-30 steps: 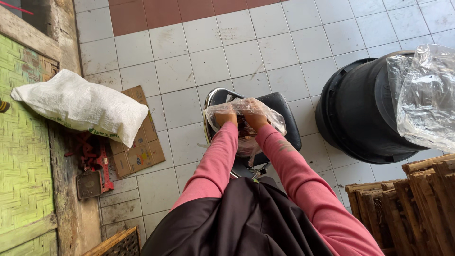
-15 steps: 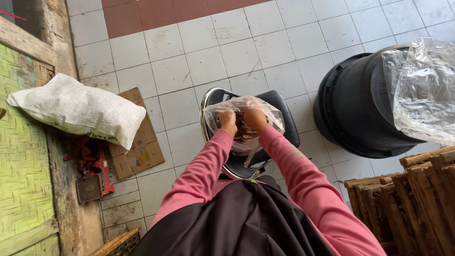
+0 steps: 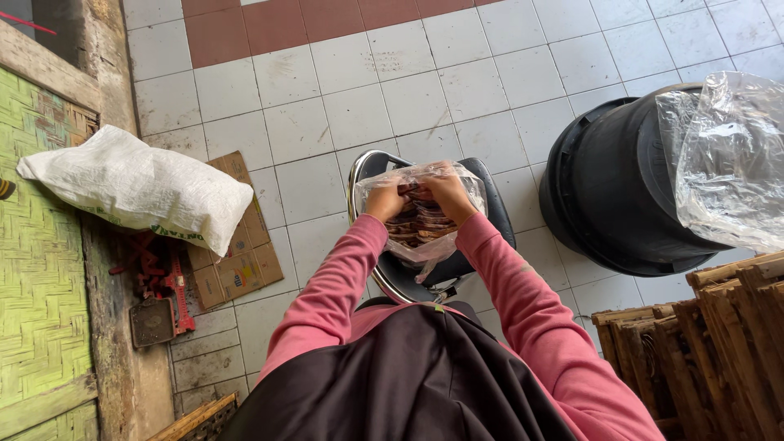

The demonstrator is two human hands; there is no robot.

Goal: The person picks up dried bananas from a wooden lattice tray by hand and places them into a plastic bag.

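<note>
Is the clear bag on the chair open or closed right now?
Open: both hands, left hand and right hand, spread the clear bag's mouth.

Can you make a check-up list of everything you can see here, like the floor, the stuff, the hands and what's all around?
Surface: tiled floor, pale squares with a red-brown band at the top; a black chair stands on it.
Job's things: clear plastic bag of brown flat pieces, held over the chair seat.
Clutter: white sack, cardboard piece, red tool.
Grippers: left hand and right hand each grip the bag's mouth.
Cables: nothing seen.
Surroundings: black tub with plastic sheet, wooden slats, green woven mat.
</note>
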